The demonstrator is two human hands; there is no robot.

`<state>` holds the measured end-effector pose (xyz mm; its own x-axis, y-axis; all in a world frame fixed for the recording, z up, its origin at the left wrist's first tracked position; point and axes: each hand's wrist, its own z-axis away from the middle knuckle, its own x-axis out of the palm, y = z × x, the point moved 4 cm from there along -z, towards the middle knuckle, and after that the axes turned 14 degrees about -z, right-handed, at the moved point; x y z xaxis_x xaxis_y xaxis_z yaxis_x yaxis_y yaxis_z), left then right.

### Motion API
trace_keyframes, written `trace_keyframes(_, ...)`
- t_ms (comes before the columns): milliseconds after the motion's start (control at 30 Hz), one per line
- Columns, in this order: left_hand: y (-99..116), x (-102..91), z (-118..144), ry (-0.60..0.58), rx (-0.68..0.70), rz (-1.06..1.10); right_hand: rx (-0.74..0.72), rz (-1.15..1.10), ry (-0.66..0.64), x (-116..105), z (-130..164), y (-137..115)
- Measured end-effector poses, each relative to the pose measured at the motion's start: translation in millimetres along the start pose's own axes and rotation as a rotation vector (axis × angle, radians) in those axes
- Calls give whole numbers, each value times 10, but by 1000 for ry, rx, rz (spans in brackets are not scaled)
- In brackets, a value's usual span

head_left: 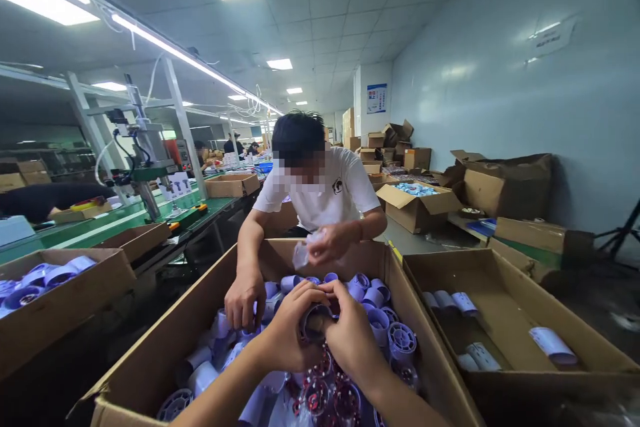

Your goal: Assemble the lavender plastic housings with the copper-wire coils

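Observation:
My left hand and my right hand are closed around one cylindrical plastic housing, its open end facing me. They hold it over a big cardboard box. Many pale lilac plastic cylinders lie loose in the box, some showing spoked ends. Below my hands are clear round parts with red and dark pieces. Across the box, a co-worker in a white shirt rests one hand on the cylinders. The co-worker's other hand holds a crumpled translucent piece.
On the right, a shallow cardboard box contains several cylinders. Another box of cylinders stands at left, before a green workbench with a press machine. Behind at right are an open carton and stacked cartons.

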<state>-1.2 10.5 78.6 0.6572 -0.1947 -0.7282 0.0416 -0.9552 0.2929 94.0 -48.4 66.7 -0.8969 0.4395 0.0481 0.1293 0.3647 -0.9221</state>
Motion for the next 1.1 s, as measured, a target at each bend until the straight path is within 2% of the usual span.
trace_keyframes(133,43,-16,-7,-32,-10,-18,2,-77,-45,-24,-24,-21)
trace_keyframes(367,83,-43,-17,-112,-29,-102,29,239,-40,-6,-30,-34)
trace_keyframes(500,51,-28,-5,-127,-24,-128,63,263,-27,-11,-47,-30)
trace_keyframes(800,-27,-11,-9,-22,-7,-200,230,-65,56,20,-75,148)
trace_keyframes(900,-122,20,2,-20,-43,-187,280,-192,9,59,-130,294)
trace_keyframes(1000,-242,39,8,-28,-75,-170,386,-476,-63,86,-230,480)
trace_keyframes(1100,-412,-21,-10,135,-154,-170,438,-633,33,-101,-402,655)
